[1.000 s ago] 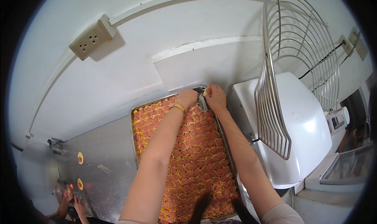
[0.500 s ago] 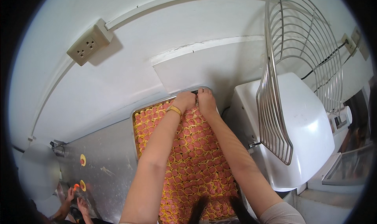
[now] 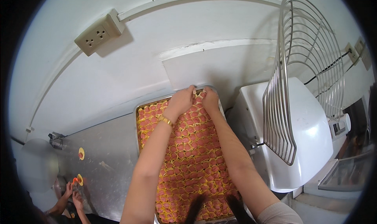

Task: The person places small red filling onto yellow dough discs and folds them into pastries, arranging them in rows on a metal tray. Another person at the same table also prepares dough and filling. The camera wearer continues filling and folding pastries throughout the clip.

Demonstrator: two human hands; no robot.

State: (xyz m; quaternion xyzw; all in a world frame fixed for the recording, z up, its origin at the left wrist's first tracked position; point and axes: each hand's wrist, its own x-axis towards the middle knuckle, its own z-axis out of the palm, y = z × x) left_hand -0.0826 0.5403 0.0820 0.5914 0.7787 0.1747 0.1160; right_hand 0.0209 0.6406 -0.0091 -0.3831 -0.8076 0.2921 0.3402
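Hands (image 3: 181,101) over tray (image 3: 137,125), grip unclear

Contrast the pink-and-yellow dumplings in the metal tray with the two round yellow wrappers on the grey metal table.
The dumplings crowd together in rows; the wrappers lie apart. The dumplings' yellow edges are gathered up; the wrappers are spread flat. Both are yellow with pink centres.

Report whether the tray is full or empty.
Full, or nearly so: rows of pieces cover the tray. Cannot tell at its far right corner, where the left hand and right hand partly hide it.
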